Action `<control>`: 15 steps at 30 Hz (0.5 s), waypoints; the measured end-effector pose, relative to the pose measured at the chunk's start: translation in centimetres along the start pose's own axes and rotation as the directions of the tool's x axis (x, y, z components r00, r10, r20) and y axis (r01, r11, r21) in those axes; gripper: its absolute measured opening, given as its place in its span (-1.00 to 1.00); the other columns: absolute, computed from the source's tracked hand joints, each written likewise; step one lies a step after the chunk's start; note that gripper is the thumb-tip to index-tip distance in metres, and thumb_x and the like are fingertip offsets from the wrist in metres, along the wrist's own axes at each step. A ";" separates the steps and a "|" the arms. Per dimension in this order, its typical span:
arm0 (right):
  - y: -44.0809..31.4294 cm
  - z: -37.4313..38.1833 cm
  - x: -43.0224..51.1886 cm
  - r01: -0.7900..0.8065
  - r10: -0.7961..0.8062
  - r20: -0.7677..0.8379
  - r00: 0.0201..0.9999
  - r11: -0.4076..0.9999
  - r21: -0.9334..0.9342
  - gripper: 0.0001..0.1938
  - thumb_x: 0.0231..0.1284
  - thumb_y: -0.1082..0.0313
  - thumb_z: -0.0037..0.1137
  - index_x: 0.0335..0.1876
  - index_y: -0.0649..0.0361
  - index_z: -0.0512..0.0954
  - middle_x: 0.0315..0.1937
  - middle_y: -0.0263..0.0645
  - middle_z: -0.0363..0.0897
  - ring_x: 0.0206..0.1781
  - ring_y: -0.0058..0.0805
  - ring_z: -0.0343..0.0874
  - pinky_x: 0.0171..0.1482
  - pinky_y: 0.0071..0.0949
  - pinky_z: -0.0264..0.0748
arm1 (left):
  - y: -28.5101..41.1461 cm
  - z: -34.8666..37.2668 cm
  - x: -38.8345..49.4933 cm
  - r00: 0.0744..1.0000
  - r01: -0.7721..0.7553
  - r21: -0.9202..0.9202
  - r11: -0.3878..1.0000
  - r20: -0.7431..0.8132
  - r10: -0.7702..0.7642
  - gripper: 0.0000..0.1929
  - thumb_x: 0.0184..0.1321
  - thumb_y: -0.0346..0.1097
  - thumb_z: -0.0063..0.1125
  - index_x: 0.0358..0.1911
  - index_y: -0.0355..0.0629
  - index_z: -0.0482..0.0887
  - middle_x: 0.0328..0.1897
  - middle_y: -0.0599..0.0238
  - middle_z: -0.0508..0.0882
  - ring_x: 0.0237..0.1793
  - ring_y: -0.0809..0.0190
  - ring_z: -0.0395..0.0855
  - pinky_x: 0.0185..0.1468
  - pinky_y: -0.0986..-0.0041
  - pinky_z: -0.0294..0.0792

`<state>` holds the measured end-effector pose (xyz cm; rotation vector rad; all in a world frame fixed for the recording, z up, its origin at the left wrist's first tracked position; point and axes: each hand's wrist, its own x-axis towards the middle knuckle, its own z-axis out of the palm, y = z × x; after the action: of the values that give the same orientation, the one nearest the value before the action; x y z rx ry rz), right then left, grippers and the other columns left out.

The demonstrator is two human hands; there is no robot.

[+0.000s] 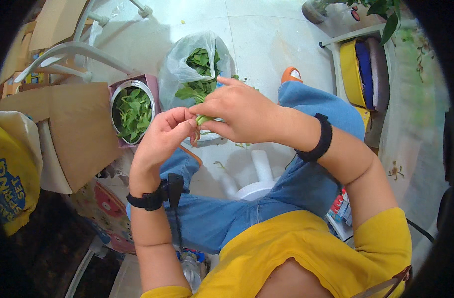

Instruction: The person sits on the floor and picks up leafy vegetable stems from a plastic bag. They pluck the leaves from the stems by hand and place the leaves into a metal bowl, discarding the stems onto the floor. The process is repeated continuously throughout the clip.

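Both hands meet in front of me over a small leafy green plant (192, 93), its leaves pointing away and its roots hanging at my fingertips. My left hand (167, 130) pinches the root end. Around the stems close the fingers of my right hand (238, 108), back of the hand up. Beyond them a clear plastic bag (173, 61) stands on the floor with more leafy greens (201, 61) inside. To the left, a round metal-rimmed container (152, 98) holds loose green leaves (134, 111); it sits in a pink box (152, 83).
Cardboard (85, 130) and a yellow bag (14, 175) lie at the left, below a white chair frame (89, 52). A white shelf (335, 70) with folded items stands at the right. Plant scraps (219, 164) dot the floor (264, 41) near a white stool (255, 190).
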<state>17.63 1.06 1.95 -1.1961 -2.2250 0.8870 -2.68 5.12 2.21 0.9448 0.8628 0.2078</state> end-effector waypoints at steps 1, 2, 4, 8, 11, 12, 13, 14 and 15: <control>0.1 0.0 -0.2 -0.008 0.008 -0.008 1.000 1.000 0.025 -0.79 0.05 0.29 0.15 -0.19 0.16 0.59 -0.35 -0.20 0.60 -0.20 -0.21 0.57 0.00 -0.22 0.40 | 0.0 0.0 0.0 1.000 -0.008 -0.015 1.000 0.028 0.009 -0.88 0.26 -0.38 -0.01 -0.37 -0.26 0.53 -0.46 0.38 0.57 -0.43 0.43 0.50 -0.28 0.56 0.36; 0.2 -0.1 -0.2 -0.031 0.031 0.009 0.999 0.998 0.050 -0.79 0.06 0.28 0.15 -0.21 0.16 0.59 -0.38 -0.20 0.60 -0.22 -0.21 0.56 -0.04 -0.22 0.40 | 0.0 0.0 0.0 1.000 0.019 -0.026 0.999 0.015 -0.019 -0.87 0.27 -0.37 -0.01 -0.35 -0.26 0.54 -0.47 0.39 0.56 -0.44 0.44 0.49 -0.28 0.57 0.37; 0.3 -0.2 -0.4 -0.071 0.070 0.030 0.997 0.996 0.053 -0.82 0.08 0.28 0.13 -0.24 0.17 0.59 -0.44 -0.19 0.59 -0.27 -0.20 0.55 -0.10 -0.23 0.40 | 0.0 0.1 0.1 1.000 0.009 0.016 1.000 0.028 -0.010 -0.86 0.29 -0.35 0.00 -0.32 -0.27 0.55 -0.46 0.41 0.56 -0.44 0.46 0.48 -0.29 0.59 0.37; 0.6 -0.1 -1.0 -0.065 0.065 0.054 0.996 0.998 -0.009 -0.85 0.11 0.30 0.09 -0.30 0.18 0.59 -0.49 -0.18 0.57 -0.33 -0.15 0.53 -0.17 -0.22 0.39 | -0.6 0.8 0.3 0.999 -0.038 0.199 0.979 0.039 0.031 -0.83 0.31 -0.30 0.03 -0.26 -0.28 0.58 -0.46 0.44 0.56 -0.43 0.50 0.47 -0.31 0.63 0.36; 1.0 0.0 -1.3 -0.008 0.011 0.055 0.998 0.999 -0.049 -0.85 0.10 0.30 0.10 -0.33 0.20 0.59 -0.52 -0.17 0.55 -0.37 -0.14 0.52 -0.22 -0.20 0.39 | -1.0 1.2 0.5 0.999 -0.020 0.263 0.965 0.031 0.012 -0.82 0.30 -0.29 0.05 -0.25 -0.28 0.60 -0.46 0.46 0.57 -0.42 0.51 0.47 -0.33 0.63 0.36; 1.0 0.0 -1.3 0.010 -0.006 0.053 0.999 0.997 -0.075 -0.85 0.09 0.30 0.11 -0.34 0.21 0.59 -0.53 -0.16 0.54 -0.38 -0.14 0.51 -0.23 -0.19 0.39 | -1.1 1.3 0.5 0.999 -0.038 0.256 0.966 0.034 0.031 -0.82 0.30 -0.30 0.05 -0.26 -0.29 0.60 -0.45 0.46 0.57 -0.43 0.51 0.46 -0.34 0.63 0.36; 1.0 -0.2 -1.3 -0.008 0.009 0.049 0.999 1.000 -0.013 -0.85 0.09 0.31 0.12 -0.34 0.22 0.59 -0.54 -0.15 0.54 -0.40 -0.14 0.51 -0.27 -0.21 0.40 | -1.0 1.3 0.5 0.998 -0.061 0.247 0.967 0.036 0.053 -0.82 0.30 -0.30 0.05 -0.27 -0.29 0.61 -0.45 0.45 0.57 -0.43 0.51 0.46 -0.34 0.63 0.36; 0.9 -0.4 -1.2 -0.028 0.026 0.048 0.998 0.999 0.036 -0.85 0.08 0.32 0.12 -0.33 0.23 0.60 -0.54 -0.14 0.55 -0.42 -0.15 0.51 -0.30 -0.23 0.41 | -1.0 1.2 0.5 0.997 -0.081 0.234 0.969 0.037 0.075 -0.82 0.30 -0.30 0.05 -0.28 -0.29 0.61 -0.45 0.45 0.57 -0.43 0.51 0.46 -0.35 0.63 0.36; 0.8 -0.8 -1.1 -0.071 0.066 0.069 0.995 0.995 0.071 -0.85 0.08 0.33 0.12 -0.33 0.23 0.60 -0.54 -0.14 0.55 -0.44 -0.16 0.51 -0.33 -0.26 0.42 | -0.9 1.2 0.4 0.994 -0.094 0.188 0.978 0.063 0.084 -0.82 0.29 -0.30 0.06 -0.29 -0.29 0.61 -0.45 0.44 0.57 -0.43 0.50 0.46 -0.36 0.63 0.35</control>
<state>19.12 0.74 1.79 -1.2322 -2.1944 1.0408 -1.71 4.04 1.59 1.1651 0.8000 0.1770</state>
